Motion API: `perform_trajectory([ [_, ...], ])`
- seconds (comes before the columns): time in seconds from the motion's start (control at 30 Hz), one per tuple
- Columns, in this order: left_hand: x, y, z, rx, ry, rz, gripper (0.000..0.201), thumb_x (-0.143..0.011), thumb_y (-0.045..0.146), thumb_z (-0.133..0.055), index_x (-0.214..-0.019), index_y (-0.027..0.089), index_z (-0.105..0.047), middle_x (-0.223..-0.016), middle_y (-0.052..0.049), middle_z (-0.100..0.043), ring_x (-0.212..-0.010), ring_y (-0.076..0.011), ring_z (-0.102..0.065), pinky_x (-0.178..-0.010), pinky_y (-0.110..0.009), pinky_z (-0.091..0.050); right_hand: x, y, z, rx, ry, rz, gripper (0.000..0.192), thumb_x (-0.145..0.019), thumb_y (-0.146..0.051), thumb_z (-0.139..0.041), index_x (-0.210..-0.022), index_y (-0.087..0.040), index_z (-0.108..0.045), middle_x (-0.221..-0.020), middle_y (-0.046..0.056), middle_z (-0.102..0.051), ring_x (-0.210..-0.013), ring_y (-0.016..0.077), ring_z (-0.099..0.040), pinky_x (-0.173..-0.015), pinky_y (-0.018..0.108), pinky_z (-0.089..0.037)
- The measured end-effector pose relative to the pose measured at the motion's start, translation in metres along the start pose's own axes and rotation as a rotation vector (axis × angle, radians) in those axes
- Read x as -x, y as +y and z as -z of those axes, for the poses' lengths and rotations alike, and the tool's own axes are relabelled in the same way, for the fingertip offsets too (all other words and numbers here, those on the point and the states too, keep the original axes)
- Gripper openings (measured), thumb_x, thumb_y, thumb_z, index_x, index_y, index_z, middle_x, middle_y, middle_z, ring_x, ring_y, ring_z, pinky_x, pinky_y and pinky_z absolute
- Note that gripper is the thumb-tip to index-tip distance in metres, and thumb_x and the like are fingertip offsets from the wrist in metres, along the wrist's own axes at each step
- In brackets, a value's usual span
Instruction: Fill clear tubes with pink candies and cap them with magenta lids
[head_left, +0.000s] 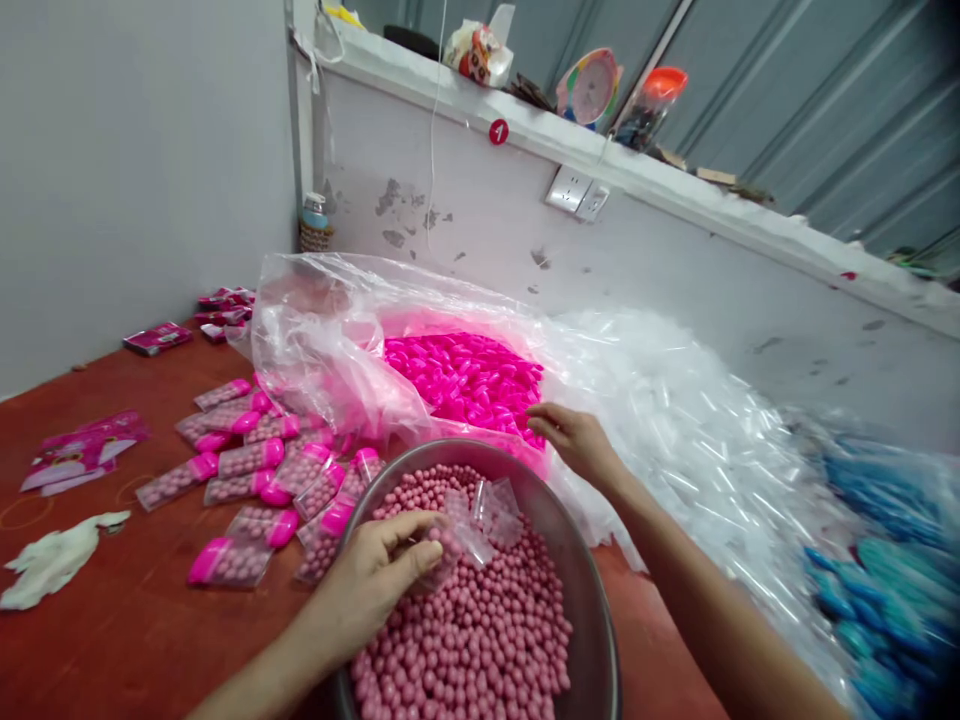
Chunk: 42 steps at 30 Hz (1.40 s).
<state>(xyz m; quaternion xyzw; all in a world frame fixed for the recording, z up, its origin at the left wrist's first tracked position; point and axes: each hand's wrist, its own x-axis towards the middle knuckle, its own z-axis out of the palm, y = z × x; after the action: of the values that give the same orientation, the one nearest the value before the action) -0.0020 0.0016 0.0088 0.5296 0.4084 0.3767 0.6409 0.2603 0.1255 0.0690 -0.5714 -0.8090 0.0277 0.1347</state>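
Note:
My left hand point(386, 565) is closed on a small clear plastic container point(444, 555) filled with pink beads, held just above a metal bowl point(596, 610). The bowl holds many loose pink beads point(472, 630). Several clear containers point(495, 510) lie on the beads beyond my left fingertips. My right hand point(574, 435) reaches to the near right edge of a pile of bright pink caps point(469, 380) in an open plastic bag point(322, 340). Its fingers are stretched out and slightly apart; whether they touch a cap is hard to see.
Bead-filled containers with pink caps point(240, 460) lie left of the bowl on the red table point(142, 620). A heap of clear plastic pieces point(675, 430) spreads to the right, beside blue items point(885, 600). Pink packets point(86, 450) and a white scrap point(60, 560) lie left.

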Motion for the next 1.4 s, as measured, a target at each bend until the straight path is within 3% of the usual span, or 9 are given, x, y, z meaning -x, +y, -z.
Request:
perform_trajectory([
  [0.1,0.001,-0.001,0.000,0.046,0.024,0.025,0.038,-0.079,0.036,-0.056,-0.110,0.015,-0.061,-0.091,-0.005,-0.064,-0.081,-0.0178,-0.057,-0.070,-0.026,-0.048,-0.041,0.026,-0.013,0.113,-0.049,-0.028,0.023,-0.086,-0.024,-0.046,-0.096,-0.019,-0.066,-0.091,0.004,-0.070,-0.080,0.0167,-0.064,-0.070,0.023,-0.045],
  [0.23,0.001,0.002,-0.001,-0.015,0.048,0.000,0.035,-0.080,0.034,-0.055,-0.109,0.016,-0.062,-0.093,-0.005,-0.066,-0.082,-0.0176,-0.058,-0.072,-0.025,-0.048,-0.074,0.032,-0.037,0.223,-0.140,-0.024,0.022,-0.084,-0.024,-0.048,-0.090,-0.022,-0.069,-0.093,0.005,-0.070,-0.085,0.0192,-0.063,-0.071,0.024,-0.043],
  [0.37,0.002,0.007,-0.002,-0.085,0.094,-0.031,0.032,-0.080,0.030,-0.056,-0.109,0.018,-0.063,-0.103,-0.005,-0.067,-0.092,-0.0184,-0.059,-0.079,-0.024,-0.046,-0.087,0.028,-0.052,0.329,-0.208,-0.047,0.020,-0.082,-0.026,-0.051,-0.085,-0.019,-0.069,-0.089,0.008,-0.069,-0.083,0.0208,-0.062,-0.065,0.025,-0.042],
  [0.57,0.002,0.003,-0.002,-0.146,0.102,-0.065,0.030,-0.081,0.030,-0.056,-0.107,0.020,-0.065,-0.097,-0.002,-0.068,-0.090,-0.0180,-0.059,-0.077,-0.022,-0.045,-0.094,0.022,-0.050,0.367,-0.197,-0.018,0.020,-0.082,-0.028,-0.051,-0.086,-0.019,-0.069,-0.084,0.008,-0.069,-0.079,0.0208,-0.063,-0.061,0.025,-0.040],
  [0.87,0.000,-0.002,-0.004,-0.106,0.169,-0.123,0.027,-0.079,0.030,-0.055,-0.100,0.018,-0.068,-0.088,-0.004,-0.068,-0.077,-0.0167,-0.061,-0.069,-0.022,-0.047,-0.133,-0.009,-0.046,0.265,-0.039,0.038,0.025,-0.087,-0.025,-0.042,-0.095,-0.020,-0.066,-0.095,0.005,-0.068,-0.087,0.0185,-0.061,-0.069,0.023,-0.040],
  [1.07,0.001,0.006,-0.003,-0.104,0.161,-0.145,0.028,-0.079,0.033,-0.053,-0.098,0.019,-0.069,-0.087,-0.004,-0.068,-0.076,-0.0159,-0.060,-0.066,-0.019,-0.046,-0.148,-0.040,-0.051,0.203,-0.076,0.091,0.024,-0.087,-0.026,-0.042,-0.094,-0.022,-0.065,-0.096,0.002,-0.068,-0.088,0.0160,-0.060,-0.070,0.021,-0.040],
  [1.2,0.000,0.003,-0.002,-0.138,0.139,-0.144,0.028,-0.079,0.031,-0.053,-0.100,0.019,-0.068,-0.086,-0.004,-0.068,-0.078,-0.0164,-0.059,-0.068,-0.021,-0.045,-0.161,-0.061,-0.063,0.227,-0.133,-0.017,0.027,-0.085,-0.037,-0.045,-0.088,-0.019,-0.066,-0.093,0.007,-0.068,-0.084,0.0199,-0.061,-0.068,0.026,-0.042],
  [1.3,-0.001,0.003,-0.002,-0.143,0.141,-0.147,0.026,-0.079,0.030,-0.053,-0.096,0.017,-0.068,-0.084,-0.004,-0.068,-0.076,-0.0165,-0.059,-0.068,-0.021,-0.045,-0.173,-0.072,-0.075,0.264,-0.179,-0.143,0.038,-0.075,-0.049,-0.056,-0.088,-0.015,-0.065,-0.091,0.013,-0.067,-0.082,0.0245,-0.062,-0.067,0.031,-0.045],
  [1.4,0.000,0.007,-0.002,-0.113,0.165,-0.119,0.022,-0.079,0.027,-0.052,-0.088,0.016,-0.068,-0.084,-0.004,-0.067,-0.076,-0.0167,-0.059,-0.066,-0.021,-0.046,-0.179,-0.079,-0.083,0.269,-0.208,-0.194,0.039,-0.062,-0.042,-0.070,-0.091,-0.015,-0.065,-0.092,0.013,-0.066,-0.084,0.0267,-0.062,-0.069,0.034,-0.046],
])
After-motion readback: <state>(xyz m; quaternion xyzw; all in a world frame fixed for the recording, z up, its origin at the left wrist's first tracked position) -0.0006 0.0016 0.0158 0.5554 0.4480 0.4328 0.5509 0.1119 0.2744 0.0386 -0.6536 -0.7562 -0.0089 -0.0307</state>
